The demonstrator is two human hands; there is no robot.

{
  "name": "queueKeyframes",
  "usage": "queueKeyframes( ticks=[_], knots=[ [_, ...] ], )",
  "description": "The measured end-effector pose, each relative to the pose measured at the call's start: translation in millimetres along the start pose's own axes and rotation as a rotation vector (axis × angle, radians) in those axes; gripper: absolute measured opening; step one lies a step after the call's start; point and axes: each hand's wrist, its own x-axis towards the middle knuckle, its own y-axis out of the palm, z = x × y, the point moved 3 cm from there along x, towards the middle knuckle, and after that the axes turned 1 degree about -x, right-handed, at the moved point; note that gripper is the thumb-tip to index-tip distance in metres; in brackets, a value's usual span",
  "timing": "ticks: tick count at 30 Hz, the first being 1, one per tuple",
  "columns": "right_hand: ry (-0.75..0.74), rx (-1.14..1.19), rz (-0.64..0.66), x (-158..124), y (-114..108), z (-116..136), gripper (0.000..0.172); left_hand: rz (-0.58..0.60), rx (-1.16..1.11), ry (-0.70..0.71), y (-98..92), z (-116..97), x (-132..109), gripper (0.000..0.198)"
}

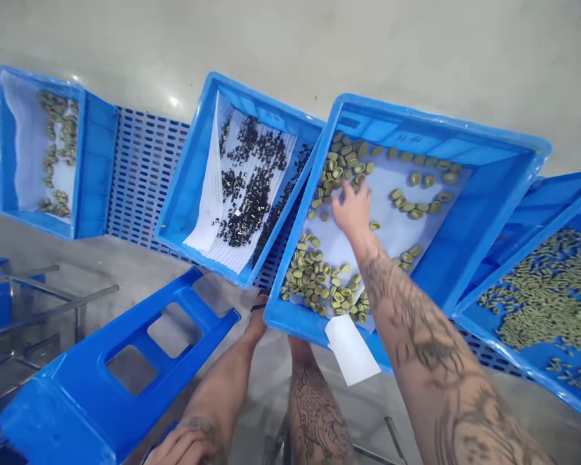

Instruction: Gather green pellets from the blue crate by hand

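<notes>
My right hand (pixel 352 208) reaches into a blue plastic crate (pixel 469 242) with its fingers apart, bent downward over small oval, olive-gold pieces (pixel 341 165) that have raised rims. Its fingertips are close to the cluster near the crate's upper left; I see no piece held in them. More of these pieces lie in a heap (pixel 314 278) at the near left and in loose groups on the white sheet (pixel 392 171) lining the crate. At the bottom edge, my left hand (pixel 181 447) lies on my leg, fingers stretched out and holding nothing.
A white paper slip (pixel 352 352) hangs over the crate's near rim. To the left stands a crate with small black parts (pixel 246 200), and beyond it another with gold-brown parts (pixel 53 148). Many greenish pieces (pixel 552 297) fill a right-hand crate. A blue plastic frame (pixel 140 355) stands lower left.
</notes>
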Motion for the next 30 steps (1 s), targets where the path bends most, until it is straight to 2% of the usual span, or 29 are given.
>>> queueKeyframes(
  ticks=[2,3,5,8,11,13,15,16,18,20,22,24,26,28,30],
  knots=[
    [0.012,0.002,0.007,38.5,-3.4,4.1,0.059,0.014,0.018,-0.002,-0.1,-1.9,3.2,0.043],
    [0.007,0.003,0.021,44.5,-0.8,7.1,0.058,0.020,0.025,0.002,-2.1,-5.0,4.3,0.042],
    [-0.026,-0.001,0.048,28.7,10.6,13.7,0.055,0.027,0.031,0.020,-9.5,-14.6,2.4,0.038],
    [-0.113,-0.012,0.138,-42.6,36.5,17.0,0.044,0.031,0.019,0.071,-26.4,-27.9,-25.1,0.036],
    [-0.190,-0.006,0.236,-125.1,58.4,6.5,0.043,0.046,0.003,0.134,-47.3,-30.6,-87.9,0.042],
    [-0.211,0.009,0.290,-169.0,66.3,-4.2,0.042,0.058,-0.001,0.182,-62.6,-34.9,-130.5,0.034],
    [-0.229,0.034,0.341,-199.2,68.6,-14.9,0.040,0.050,-0.015,0.263,-76.9,-52.4,-151.1,0.031],
    [-0.238,0.051,0.361,-208.7,67.4,-20.7,0.039,0.029,-0.028,0.329,-82.6,-67.5,-149.4,0.034],
    [-0.231,0.081,0.365,-216.0,59.6,-36.3,0.035,-0.106,-0.050,0.509,-90.3,-106.7,-124.9,0.036],
    [-0.139,0.092,0.291,-210.0,44.6,-60.7,0.034,-0.206,-0.016,0.527,-87.1,-142.1,-82.1,0.041],
    [0.045,0.080,0.150,-198.3,26.3,-92.6,0.043,-0.240,0.000,0.479,-75.3,-164.2,-40.3,0.055],
    [0.232,0.076,0.029,-191.4,13.5,-122.8,0.053,-0.253,0.018,0.418,-60.5,-169.8,-12.5,0.062],
    [0.355,0.105,-0.009,-195.2,13.5,-141.5,0.057,-0.273,0.032,0.366,-46.5,-164.9,-1.0,0.063],
    [0.444,0.162,0.005,-210.3,25.9,-145.7,0.051,-0.310,0.033,0.317,-34.5,-157.5,-0.2,0.060],
    [0.545,0.232,0.017,-232.2,45.1,-139.0,0.044,-0.349,0.020,0.270,-23.8,-152.7,-2.9,0.057]
  ],
)
